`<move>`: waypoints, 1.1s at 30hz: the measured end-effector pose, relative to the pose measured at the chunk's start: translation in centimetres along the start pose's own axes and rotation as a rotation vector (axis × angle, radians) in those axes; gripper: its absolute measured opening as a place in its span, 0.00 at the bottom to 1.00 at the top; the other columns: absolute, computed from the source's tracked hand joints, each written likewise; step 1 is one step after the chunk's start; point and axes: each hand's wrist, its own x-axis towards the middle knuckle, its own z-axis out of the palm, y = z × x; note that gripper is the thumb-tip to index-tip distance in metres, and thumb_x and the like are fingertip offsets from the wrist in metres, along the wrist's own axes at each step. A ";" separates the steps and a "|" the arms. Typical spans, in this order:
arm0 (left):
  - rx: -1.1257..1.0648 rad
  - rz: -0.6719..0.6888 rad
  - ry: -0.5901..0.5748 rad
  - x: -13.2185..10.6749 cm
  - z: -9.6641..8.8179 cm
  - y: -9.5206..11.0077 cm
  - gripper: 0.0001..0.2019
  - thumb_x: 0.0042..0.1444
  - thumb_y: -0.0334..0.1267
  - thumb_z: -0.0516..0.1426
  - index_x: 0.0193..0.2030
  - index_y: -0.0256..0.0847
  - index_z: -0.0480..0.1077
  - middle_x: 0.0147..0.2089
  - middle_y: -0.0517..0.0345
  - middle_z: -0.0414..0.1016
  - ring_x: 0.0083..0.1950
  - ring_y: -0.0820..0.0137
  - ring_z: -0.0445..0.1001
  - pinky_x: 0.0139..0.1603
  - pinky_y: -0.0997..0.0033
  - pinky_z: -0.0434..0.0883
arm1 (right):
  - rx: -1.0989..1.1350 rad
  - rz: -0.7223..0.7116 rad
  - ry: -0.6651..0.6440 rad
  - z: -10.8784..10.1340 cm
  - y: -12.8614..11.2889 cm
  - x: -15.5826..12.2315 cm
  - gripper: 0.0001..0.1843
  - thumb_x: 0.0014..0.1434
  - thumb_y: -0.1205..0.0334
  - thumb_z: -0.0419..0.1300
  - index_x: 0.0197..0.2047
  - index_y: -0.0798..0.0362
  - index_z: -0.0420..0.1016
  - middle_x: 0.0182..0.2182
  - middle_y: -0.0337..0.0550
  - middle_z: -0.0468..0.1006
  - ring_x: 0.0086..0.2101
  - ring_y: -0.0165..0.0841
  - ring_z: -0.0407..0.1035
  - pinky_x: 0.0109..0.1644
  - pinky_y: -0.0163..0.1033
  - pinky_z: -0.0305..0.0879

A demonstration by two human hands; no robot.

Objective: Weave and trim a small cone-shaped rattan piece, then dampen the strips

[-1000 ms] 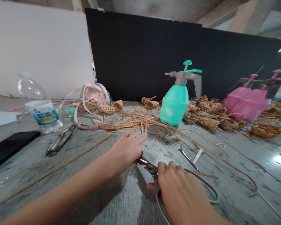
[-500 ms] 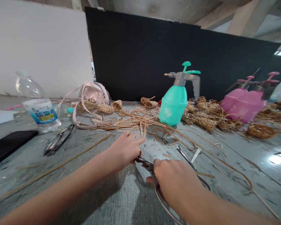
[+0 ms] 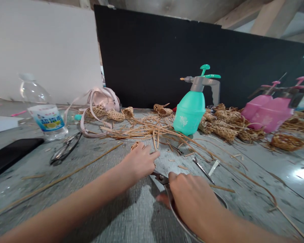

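My left hand (image 3: pixel 140 162) rests on the grey table (image 3: pixel 96 202), fingers curled round a small woven straw piece (image 3: pixel 135 145) whose edge peeks out above the knuckles. My right hand (image 3: pixel 192 199) grips the looped metal handles of a pair of scissors (image 3: pixel 164 180). The scissor blades point left, and their tips reach under my left hand. The part of the woven piece inside my left palm is hidden.
Loose straw strips (image 3: pixel 147 130) and small woven baskets (image 3: pixel 224 126) litter the table's back. A teal spray bottle (image 3: pixel 191 108), pink spray bottles (image 3: pixel 266 111), a water bottle (image 3: pixel 44 114), a pink bag (image 3: pixel 101 99), glasses (image 3: pixel 66 150), a black phone (image 3: pixel 10 153) and tweezers (image 3: pixel 202 168) lie about.
My left hand has turned slightly, so the woven piece now shows above its knuckles. My right hand with the scissors shifted a little toward me and the blade tips slid under the left hand.
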 end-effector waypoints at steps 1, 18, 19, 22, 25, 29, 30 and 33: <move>0.006 0.002 0.000 0.1 0.0 0.0 0.09 0.51 0.33 0.62 0.21 0.39 0.73 0.37 0.56 0.72 0.38 0.64 0.68 0.32 0.65 0.55 | 0.004 0.007 -0.012 -0.1 -0.3 0.0 0.10 0.54 0.59 0.62 0.33 0.58 0.76 0.26 0.51 0.78 0.27 0.40 0.74 0.26 0.38 0.64; 0.011 -0.081 0.024 -0.2 0.5 0.3 0.07 0.54 0.34 0.61 0.25 0.40 0.75 0.34 0.55 0.70 0.38 0.66 0.68 0.37 0.66 0.57 | -0.028 0.035 0.007 1.2 -1.0 0.5 0.08 0.57 0.64 0.58 0.36 0.60 0.73 0.26 0.51 0.77 0.26 0.39 0.73 0.24 0.36 0.62; 0.013 -0.084 0.023 -0.1 0.5 0.3 0.07 0.54 0.34 0.61 0.25 0.40 0.74 0.33 0.55 0.70 0.38 0.66 0.68 0.37 0.66 0.57 | -0.027 0.035 0.003 1.3 -1.0 0.5 0.08 0.58 0.64 0.58 0.36 0.61 0.73 0.26 0.52 0.77 0.26 0.39 0.74 0.24 0.37 0.62; 0.023 -0.098 0.015 0.0 0.5 0.4 0.07 0.53 0.34 0.61 0.25 0.39 0.74 0.33 0.54 0.71 0.38 0.65 0.68 0.35 0.66 0.57 | -0.022 0.031 -0.012 1.4 -1.1 0.6 0.09 0.58 0.63 0.58 0.37 0.61 0.74 0.27 0.52 0.77 0.26 0.41 0.74 0.24 0.38 0.64; 0.033 -0.093 0.010 0.0 0.5 0.5 0.07 0.52 0.33 0.62 0.24 0.40 0.74 0.33 0.54 0.71 0.38 0.65 0.67 0.34 0.66 0.56 | -0.023 0.038 -0.028 1.1 -1.0 0.5 0.10 0.58 0.63 0.58 0.38 0.61 0.75 0.27 0.53 0.77 0.27 0.42 0.74 0.25 0.39 0.65; 0.041 -0.071 0.013 0.0 0.6 0.4 0.08 0.53 0.34 0.61 0.23 0.40 0.74 0.33 0.54 0.70 0.39 0.64 0.66 0.35 0.66 0.56 | -0.030 0.069 -0.060 0.2 -1.1 0.7 0.09 0.56 0.63 0.60 0.35 0.61 0.76 0.27 0.53 0.78 0.29 0.42 0.74 0.28 0.40 0.66; 0.043 -0.068 0.013 0.0 0.7 0.3 0.08 0.53 0.34 0.61 0.23 0.40 0.74 0.33 0.54 0.70 0.40 0.64 0.66 0.35 0.66 0.56 | -0.030 0.069 -0.065 0.0 -1.2 0.8 0.09 0.55 0.63 0.60 0.34 0.61 0.76 0.27 0.53 0.78 0.29 0.42 0.74 0.28 0.40 0.66; 0.051 -0.063 0.009 0.0 0.8 0.1 0.09 0.53 0.34 0.61 0.23 0.40 0.74 0.34 0.54 0.70 0.39 0.64 0.66 0.34 0.65 0.56 | -0.024 0.056 -0.063 -0.3 -1.4 1.2 0.11 0.55 0.59 0.61 0.31 0.59 0.77 0.27 0.52 0.78 0.28 0.41 0.74 0.27 0.39 0.66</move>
